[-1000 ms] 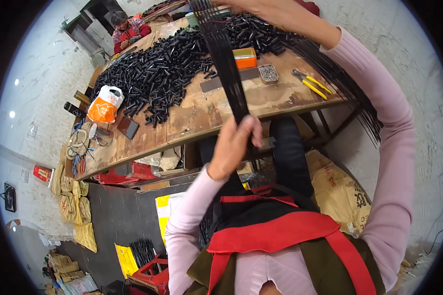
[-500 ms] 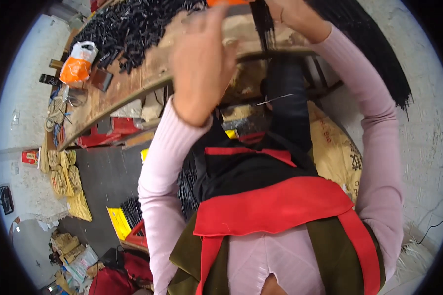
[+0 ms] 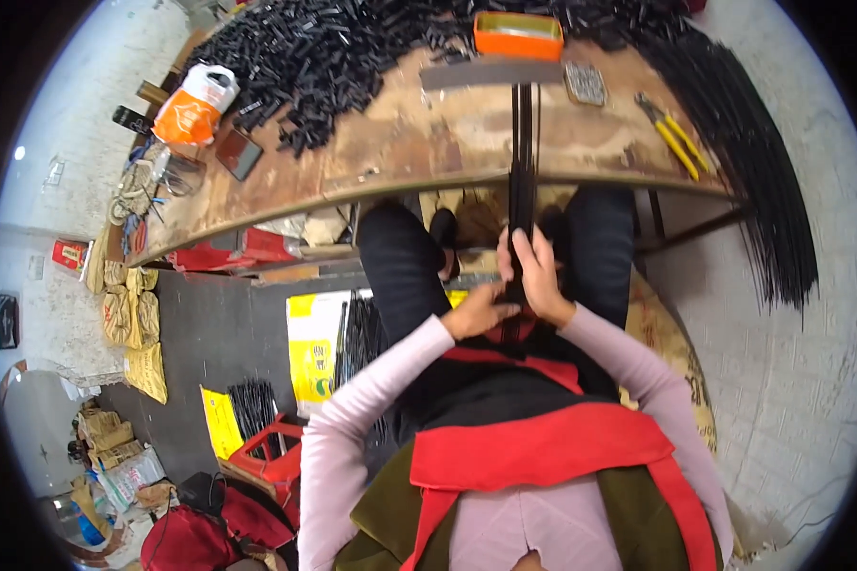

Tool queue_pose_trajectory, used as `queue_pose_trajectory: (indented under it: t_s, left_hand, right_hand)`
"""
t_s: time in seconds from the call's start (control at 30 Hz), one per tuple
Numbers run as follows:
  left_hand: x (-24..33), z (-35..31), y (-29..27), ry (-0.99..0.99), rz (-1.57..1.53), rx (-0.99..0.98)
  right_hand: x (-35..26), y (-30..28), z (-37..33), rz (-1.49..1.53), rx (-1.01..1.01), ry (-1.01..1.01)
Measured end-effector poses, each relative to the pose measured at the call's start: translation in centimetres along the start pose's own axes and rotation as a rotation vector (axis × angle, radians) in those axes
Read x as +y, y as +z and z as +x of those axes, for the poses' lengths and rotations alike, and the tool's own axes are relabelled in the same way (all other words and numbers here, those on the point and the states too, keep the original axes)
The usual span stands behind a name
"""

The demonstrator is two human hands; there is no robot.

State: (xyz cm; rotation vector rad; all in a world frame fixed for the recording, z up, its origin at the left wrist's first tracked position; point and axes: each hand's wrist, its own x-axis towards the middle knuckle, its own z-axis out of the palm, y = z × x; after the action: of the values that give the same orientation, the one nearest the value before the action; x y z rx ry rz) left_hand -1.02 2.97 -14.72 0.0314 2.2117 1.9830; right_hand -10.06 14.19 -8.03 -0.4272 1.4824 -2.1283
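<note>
A bundle of long, thin black strips (image 3: 522, 152) runs from my lap up over the table's near edge, its far ends spread by a dark grey flat bar (image 3: 467, 75). My right hand (image 3: 541, 278) wraps round the bundle between my knees, thumb on top. Lower down, close to my apron, my left hand (image 3: 478, 310) closes on the bundle's near part from the left; its fingertips are partly hidden. Beyond the bar stands an orange rectangular tub (image 3: 518, 48), and a small grey speckled block (image 3: 586, 84) lies to the bar's right.
Yellow-handled pliers (image 3: 671, 138) lie on the wooden table (image 3: 390, 143), right of the bundle. Many short black pieces (image 3: 305, 67) heap at the back left, near an orange-and-white bag (image 3: 195, 105). Long black strands (image 3: 771, 181) hang over the right edge. Sacks of black strips stand on the floor.
Both hands have come down from above the table to my lap, bringing the black strips toward me. My view has shifted, showing more of the table top.
</note>
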Motion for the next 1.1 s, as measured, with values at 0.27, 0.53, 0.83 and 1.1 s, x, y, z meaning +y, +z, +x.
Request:
queue_pose_trajectory:
  t_s: [0.27,0.53,0.83,1.1]
  left_hand:
    - [7.7,0.6,-6.1,-0.124,0.481,-0.151]
    - [19.6,10.1,-17.4,0.056,0.765,0.487]
    - [18.6,34.5,-33.1,0.378,1.589,0.739]
    - [19.9,33.9,-33.6,0.414,2.026,0.652]
  right_hand:
    - [-3.5,-2.2,4.5,0.025,-0.102,0.15]
    - [-3.1,-2.6,6.0,0.061,-0.035,0.218]
    - [-3.1,-3.0,6.1,0.117,-0.155,0.413]
    - [-3.3,-3.5,6.3,0.147,-0.157,0.396]
